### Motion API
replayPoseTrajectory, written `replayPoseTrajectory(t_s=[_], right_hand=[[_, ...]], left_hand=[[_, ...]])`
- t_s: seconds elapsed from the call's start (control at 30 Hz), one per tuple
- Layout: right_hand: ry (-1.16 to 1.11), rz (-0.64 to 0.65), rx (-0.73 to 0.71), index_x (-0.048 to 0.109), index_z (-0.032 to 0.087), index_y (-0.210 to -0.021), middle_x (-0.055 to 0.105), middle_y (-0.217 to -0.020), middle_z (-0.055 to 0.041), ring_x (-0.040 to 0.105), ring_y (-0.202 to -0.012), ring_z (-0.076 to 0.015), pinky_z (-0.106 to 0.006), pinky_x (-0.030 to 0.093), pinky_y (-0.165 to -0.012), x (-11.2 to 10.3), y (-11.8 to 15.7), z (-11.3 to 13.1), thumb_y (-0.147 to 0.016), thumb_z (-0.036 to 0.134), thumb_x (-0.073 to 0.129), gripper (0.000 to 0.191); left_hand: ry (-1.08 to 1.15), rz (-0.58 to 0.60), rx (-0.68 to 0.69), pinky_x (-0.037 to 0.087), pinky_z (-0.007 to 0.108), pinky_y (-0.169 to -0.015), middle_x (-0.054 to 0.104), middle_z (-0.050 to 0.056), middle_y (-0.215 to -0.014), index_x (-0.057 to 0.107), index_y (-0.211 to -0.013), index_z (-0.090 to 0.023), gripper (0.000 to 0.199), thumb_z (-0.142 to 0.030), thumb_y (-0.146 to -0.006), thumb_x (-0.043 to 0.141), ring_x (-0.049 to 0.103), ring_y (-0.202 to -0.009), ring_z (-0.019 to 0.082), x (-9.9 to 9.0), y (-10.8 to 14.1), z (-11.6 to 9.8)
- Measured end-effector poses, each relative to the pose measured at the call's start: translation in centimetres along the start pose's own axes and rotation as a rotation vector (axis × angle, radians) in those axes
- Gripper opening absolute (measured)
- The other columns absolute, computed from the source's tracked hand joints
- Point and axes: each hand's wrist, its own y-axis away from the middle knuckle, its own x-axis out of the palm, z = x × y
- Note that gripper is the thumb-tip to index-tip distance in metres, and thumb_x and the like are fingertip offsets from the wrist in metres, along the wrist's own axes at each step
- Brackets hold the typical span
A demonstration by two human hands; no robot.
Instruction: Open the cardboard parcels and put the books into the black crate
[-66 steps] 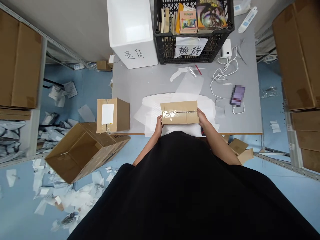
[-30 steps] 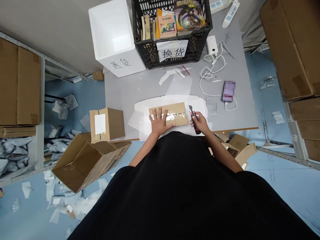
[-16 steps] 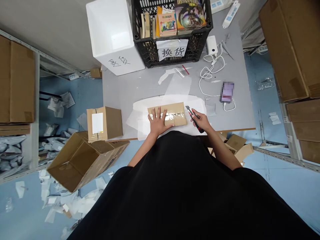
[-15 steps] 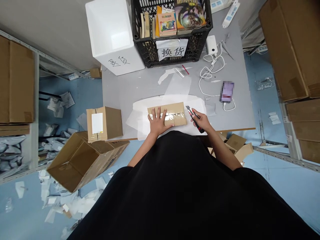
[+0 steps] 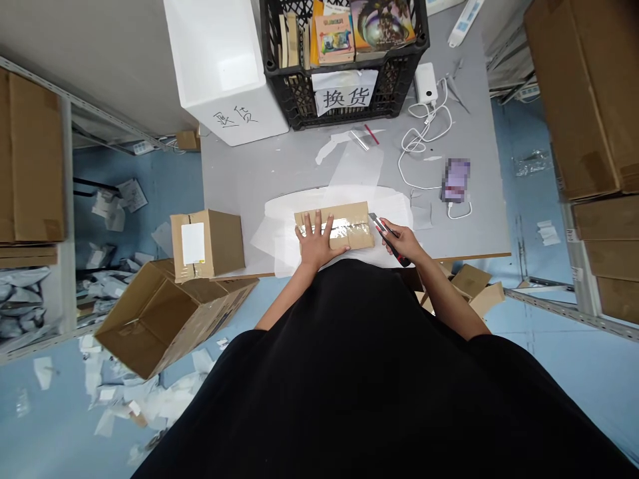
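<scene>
A small brown cardboard box (image 5: 357,226) with shiny clear tape lies on white paper (image 5: 282,216) near the table's front edge. My left hand (image 5: 315,246) rests flat on the box's left part, fingers spread. In my right hand (image 5: 402,242) is a black and red utility knife (image 5: 393,248), its blade out and pointing up and left. The blade's tip is at the right end of the box; whether it touches cannot be made out.
A larger box (image 5: 224,243) with a white label stands at the table's left front corner. Behind are a white bin (image 5: 254,113) and a black crate (image 5: 344,93) of books. A phone (image 5: 456,179) and white cables (image 5: 419,143) lie right.
My right hand has brought the knife slightly left, closer to the box's right end. My left hand stays on the box. The camera view has shifted slightly.
</scene>
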Motion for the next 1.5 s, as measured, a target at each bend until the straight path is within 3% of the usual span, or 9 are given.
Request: replayPoseTrajectory(t_s=[0.47, 0.8, 1.17, 1.27, 1.37, 1.5], right_hand=[[0.188, 0.000, 0.030, 0.054, 0.020, -0.151, 0.059, -0.064, 0.0042, 0.049, -0.042, -0.0083, -0.022, 0.045, -0.042, 0.3, 1.2, 0.2, -0.093, 0.040, 0.061, 0.061], [0.126, 0.093, 0.062, 0.050, 0.021, -0.153, 0.058, -0.064, 0.0054, 0.048, -0.041, -0.0078, -0.022, 0.045, -0.044, -0.4, 3.4, -1.0, -0.093, 0.046, 0.062, 0.066], [0.139, 0.128, 0.041, 0.052, 0.019, -0.152, 0.059, -0.066, 0.0049, 0.048, -0.043, -0.0088, -0.025, 0.046, -0.047, -1.1, 5.0, -0.5, -0.092, 0.052, 0.062, 0.069], [0.075, 0.079, 0.059, 0.051, 0.018, -0.151, 0.063, -0.070, 0.0032, 0.052, -0.046, -0.0103, -0.027, 0.049, -0.049, -1.1, 5.3, -1.7, -0.088, 0.058, 0.065, 0.076], [0.076, -0.095, 0.107, 0.050, 0.018, -0.150, 0.067, -0.078, 0.0001, 0.062, -0.056, -0.0148, -0.031, 0.056, -0.058, -0.7, 5.0, -4.7, -0.087, 0.060, 0.062, 0.076], [0.473, -0.264, 0.190, 0.066, 0.019, -0.125, 0.071, -0.087, -0.0065, 0.070, -0.081, -0.0232, -0.038, 0.058, -0.076, 0.0, 2.8, -9.2, -0.091, 0.045, 0.056, 0.043]], left_hand=[[0.088, 0.009, -0.019, 0.012, 0.075, -0.118, 0.011, 0.014, -0.173, 0.026, -0.164, -0.027, 0.110, -0.084, -0.076, 0.057, -0.006, -0.158, 0.047, 0.0, -0.2, -0.1], [0.066, 0.010, -0.021, 0.013, 0.074, -0.118, 0.011, 0.014, -0.173, 0.023, -0.165, -0.027, 0.108, -0.084, -0.078, 0.054, -0.005, -0.158, 0.047, 0.1, 0.0, -0.1], [0.078, -0.027, -0.024, 0.008, 0.074, -0.119, 0.013, 0.013, -0.173, 0.024, -0.165, -0.029, 0.111, -0.085, -0.075, 0.058, -0.005, -0.159, 0.046, 0.8, -0.1, 0.0], [0.104, -0.027, -0.017, 0.006, 0.074, -0.120, 0.013, 0.012, -0.173, 0.023, -0.165, -0.030, 0.109, -0.083, -0.077, 0.058, -0.006, -0.159, 0.045, 0.6, -0.1, 0.1], [0.144, -0.029, 0.001, 0.004, 0.074, -0.120, 0.015, 0.011, -0.173, 0.025, -0.164, -0.030, 0.106, -0.081, -0.078, 0.059, -0.006, -0.159, 0.045, 0.4, -0.1, 0.3], [0.185, -0.030, 0.044, 0.006, 0.070, -0.122, 0.018, 0.014, -0.172, 0.028, -0.163, -0.026, 0.103, -0.078, -0.080, 0.060, -0.003, -0.160, 0.043, 0.2, 0.2, 1.6]])
